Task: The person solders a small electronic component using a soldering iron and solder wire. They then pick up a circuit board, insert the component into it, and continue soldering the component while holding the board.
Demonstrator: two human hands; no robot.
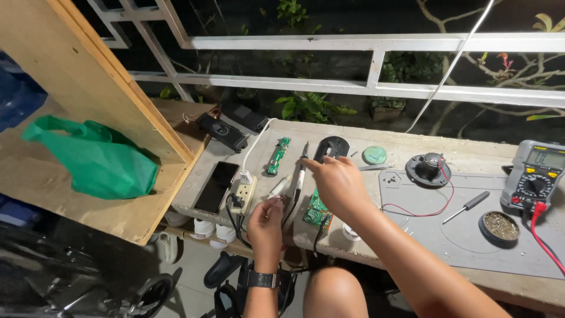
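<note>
My right hand (pixel 338 184) reaches left across the concrete bench (pixel 329 132), and its fingertips pinch the slim soldering iron (pixel 301 175), whose tip points away from me. Partly hidden under that hand lies a green circuit board (pixel 313 211). My left hand (pixel 266 222), with a dark watch on the wrist, sits at the bench's near edge. Its fingers are pinched on a thin wire end beside the iron's black cable (pixel 289 213). A white pen-like tube (pixel 279 187) lies between the hand and the power strip.
A power strip (pixel 242 195), a dark phone (pixel 216 186), black speaker parts (pixel 228 127) and a long green board (pixel 278 155) lie left. To the right are a black oval part (pixel 331 147), green tin (pixel 374 155), speaker driver (pixel 428 168), screwdriver (pixel 468 206), brass-wool pot (pixel 499 227), multimeter (pixel 535 176) and grey mat (pixel 465 241). A green bag (pixel 97 158) lies on the wooden shelf.
</note>
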